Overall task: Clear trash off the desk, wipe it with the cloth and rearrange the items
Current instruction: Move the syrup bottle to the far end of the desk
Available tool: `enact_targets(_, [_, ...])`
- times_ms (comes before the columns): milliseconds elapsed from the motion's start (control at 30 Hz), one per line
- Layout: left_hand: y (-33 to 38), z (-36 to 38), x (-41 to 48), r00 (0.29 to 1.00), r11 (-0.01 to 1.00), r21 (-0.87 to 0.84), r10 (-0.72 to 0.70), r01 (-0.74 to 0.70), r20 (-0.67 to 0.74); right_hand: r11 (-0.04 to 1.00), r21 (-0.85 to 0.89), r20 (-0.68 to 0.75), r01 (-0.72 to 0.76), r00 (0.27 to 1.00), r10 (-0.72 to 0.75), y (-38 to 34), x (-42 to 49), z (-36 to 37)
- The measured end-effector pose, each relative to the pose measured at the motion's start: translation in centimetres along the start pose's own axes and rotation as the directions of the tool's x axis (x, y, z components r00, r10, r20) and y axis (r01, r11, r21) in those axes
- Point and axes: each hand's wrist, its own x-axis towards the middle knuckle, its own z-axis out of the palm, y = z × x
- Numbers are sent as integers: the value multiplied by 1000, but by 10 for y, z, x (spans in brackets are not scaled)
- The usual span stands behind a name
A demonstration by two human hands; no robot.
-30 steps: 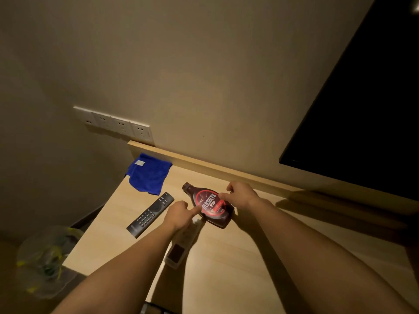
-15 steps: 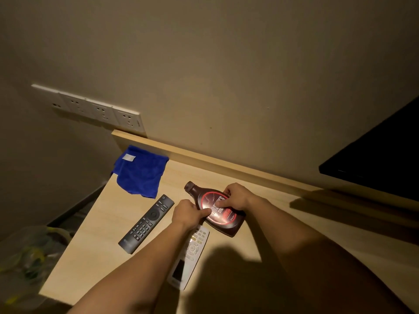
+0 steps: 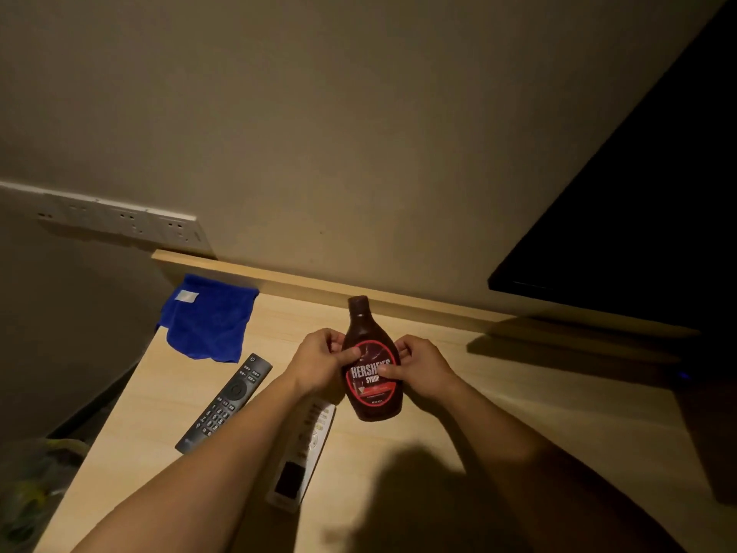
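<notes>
I had only one view, from the head: it looked forward and down, close over the desk (image 3: 518, 409), facing the wall (image 3: 359, 133).

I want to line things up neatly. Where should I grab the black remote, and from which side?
Take the black remote from above, near mid-length, pinching its two long edges across the narrow width. It lies flat on the desk, slim and long, so there is nothing to get under, and a middle hold should keep it balanced.
</notes>
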Motion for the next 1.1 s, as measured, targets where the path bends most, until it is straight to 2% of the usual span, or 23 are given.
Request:
enact_targets(133, [26, 27, 2, 971, 963, 214, 121, -165, 205, 1000, 12, -124, 29, 992, -27, 18, -36, -28])
enact_targets(300, [46, 77, 0, 930, 878, 368, 195, -307, 312, 999, 43, -281, 14, 960, -2, 54, -75, -59])
enact_targets(467, [59, 140, -3, 872, 782, 443, 247, -437, 424, 998, 60, -395, -32, 917, 53, 100, -100, -93])
enact_targets(700, [60, 204, -9, 845, 688, 512, 306, -515, 438, 996, 41, -467, -81, 880, 90, 143, -111, -122])
enact_targets(1100, [70, 245, -5, 819, 593, 568, 363, -571, 445, 992, 58, -572, -115, 810, 127, 165, -105, -128])
